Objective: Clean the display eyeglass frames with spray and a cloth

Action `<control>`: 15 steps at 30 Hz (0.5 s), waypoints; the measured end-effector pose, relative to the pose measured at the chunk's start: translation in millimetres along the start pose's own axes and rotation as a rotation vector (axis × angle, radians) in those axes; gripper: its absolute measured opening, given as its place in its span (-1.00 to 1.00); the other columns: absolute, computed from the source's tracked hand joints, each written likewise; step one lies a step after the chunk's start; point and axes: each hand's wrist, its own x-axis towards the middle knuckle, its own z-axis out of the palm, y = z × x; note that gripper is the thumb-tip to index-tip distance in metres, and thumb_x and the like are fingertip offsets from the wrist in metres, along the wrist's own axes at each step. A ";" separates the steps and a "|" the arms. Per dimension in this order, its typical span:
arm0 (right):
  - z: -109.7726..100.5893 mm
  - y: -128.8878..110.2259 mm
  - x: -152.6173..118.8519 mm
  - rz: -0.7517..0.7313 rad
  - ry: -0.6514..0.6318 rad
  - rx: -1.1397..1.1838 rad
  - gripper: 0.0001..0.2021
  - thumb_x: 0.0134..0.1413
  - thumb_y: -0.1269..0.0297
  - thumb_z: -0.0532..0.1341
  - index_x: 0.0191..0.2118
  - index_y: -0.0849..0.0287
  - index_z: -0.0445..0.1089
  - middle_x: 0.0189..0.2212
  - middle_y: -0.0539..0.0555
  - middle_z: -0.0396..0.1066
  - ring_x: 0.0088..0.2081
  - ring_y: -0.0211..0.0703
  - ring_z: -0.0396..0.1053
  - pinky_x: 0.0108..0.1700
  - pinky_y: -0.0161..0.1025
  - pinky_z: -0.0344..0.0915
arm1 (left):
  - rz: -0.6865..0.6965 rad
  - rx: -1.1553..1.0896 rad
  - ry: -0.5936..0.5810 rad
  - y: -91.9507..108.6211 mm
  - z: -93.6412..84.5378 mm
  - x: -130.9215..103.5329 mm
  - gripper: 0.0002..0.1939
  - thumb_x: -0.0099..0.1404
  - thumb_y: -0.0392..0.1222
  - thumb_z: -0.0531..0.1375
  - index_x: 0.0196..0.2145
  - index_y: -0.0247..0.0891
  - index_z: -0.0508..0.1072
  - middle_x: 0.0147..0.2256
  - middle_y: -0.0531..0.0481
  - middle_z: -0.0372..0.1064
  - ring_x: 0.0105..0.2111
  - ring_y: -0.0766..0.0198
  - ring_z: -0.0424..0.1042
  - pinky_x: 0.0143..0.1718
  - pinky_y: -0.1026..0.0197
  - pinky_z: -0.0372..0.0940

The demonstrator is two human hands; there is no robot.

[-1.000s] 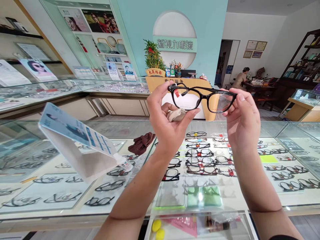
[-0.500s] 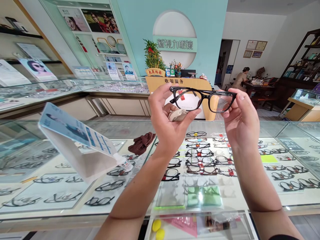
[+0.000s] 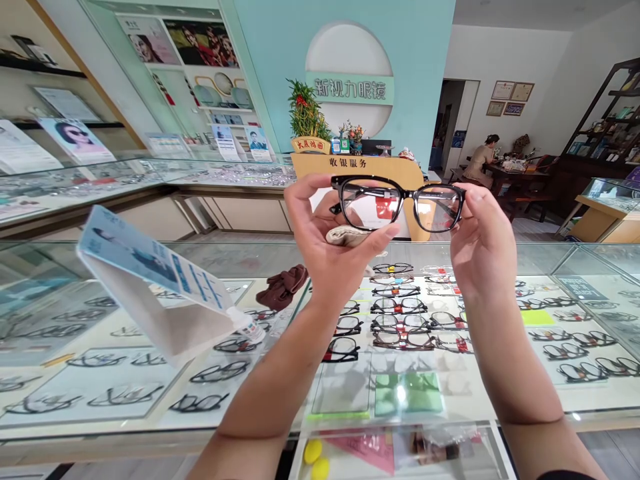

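While the eyeglasses [image 3: 409, 194] are suspended above the glass counter [image 3: 125, 430], at 12 o'clock from the rows of display frames [image 3: 399, 307], the black front is supported at both ends. At 9 o'clock, the left hand [image 3: 323, 250] is half curled: a pale cloth [image 3: 345, 235] is gripped in it, the upper finger is set at the frame's end, and the thumb is extended below the lens. At 3 o'clock, the outer end of the frame is pinched between thumb and fingers of the right hand [image 3: 484, 237].

Steady handling, with the cloth ready, is judged to be the step in hand. Both ends should be supported evenly so that the front is not twisted, and bare fingertips should be confined to the rims.

The long axis is laid from 9 o'clock to just past 3, with a slight dip at the right. The outer face is apparently turned toward the camera, and the temple arms are seen through the lenses, behind the front; whether they are fully folded cannot be told.
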 end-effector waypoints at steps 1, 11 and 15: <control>0.4 -0.2 0.1 0.012 -0.001 0.014 -0.80 0.31 -0.02 0.34 -0.14 -0.06 0.58 -0.14 0.01 0.59 -0.07 -0.12 0.54 -0.10 -0.14 0.48 | -0.012 -0.007 0.007 0.1 1.3 -1.6 -0.10 0.02 0.26 0.63 0.17 0.09 0.29 -0.01 -0.05 0.53 -0.22 0.19 0.60 -0.26 0.14 0.51; -2.8 16.9 7.0 0.142 -0.098 0.020 -0.70 0.25 -0.13 0.36 -0.18 -0.01 0.54 -0.09 0.05 0.65 -0.15 -0.08 0.56 -0.14 -0.09 0.47 | -0.054 0.205 0.041 17.1 3.9 -18.2 -0.15 0.25 0.27 0.49 0.31 0.08 0.18 0.15 -0.16 0.43 -0.12 0.10 0.61 -0.18 0.04 0.55; -1.3 17.0 6.2 0.126 -0.123 -0.018 -0.67 0.26 -0.16 0.33 -0.17 -0.01 0.53 -0.11 0.05 0.63 -0.17 -0.10 0.54 -0.19 -0.13 0.44 | -0.087 0.242 0.021 17.6 3.3 -15.0 -0.12 0.26 0.34 0.46 0.36 0.10 0.19 0.21 -0.18 0.42 -0.07 0.06 0.61 -0.15 0.02 0.53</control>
